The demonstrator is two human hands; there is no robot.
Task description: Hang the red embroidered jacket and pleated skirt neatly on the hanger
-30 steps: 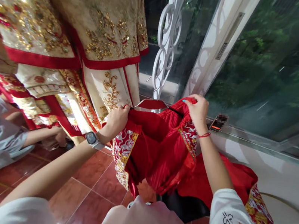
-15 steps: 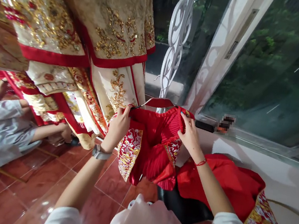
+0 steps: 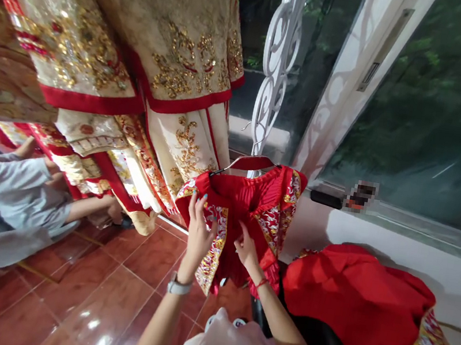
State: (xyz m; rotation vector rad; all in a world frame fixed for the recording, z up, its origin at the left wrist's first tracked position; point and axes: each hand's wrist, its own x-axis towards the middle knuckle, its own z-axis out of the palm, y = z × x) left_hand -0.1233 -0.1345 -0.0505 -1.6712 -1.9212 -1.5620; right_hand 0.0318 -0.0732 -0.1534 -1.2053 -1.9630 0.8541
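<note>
Red garment (image 3: pixel 239 206): draped on the hanger (image 3: pixel 253 163), just beyond both hands, its length dropped from the hanger
Nearer hand: neither clearly
Left hand (image 3: pixel 200 238): raised over the embroidered panel (image 3: pixel 211 263), fingers extended, unclenched
Right hand (image 3: pixel 248 251): angled inward, forefinger extended; whether cloth is pinched cannot be told

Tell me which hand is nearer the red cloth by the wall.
Right. The right hand is left of the red cloth; the left hand is farther left.

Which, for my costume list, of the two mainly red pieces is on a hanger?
The pleated red garment nearest the left hand and right hand; the red piece by the wall shows none.
</note>
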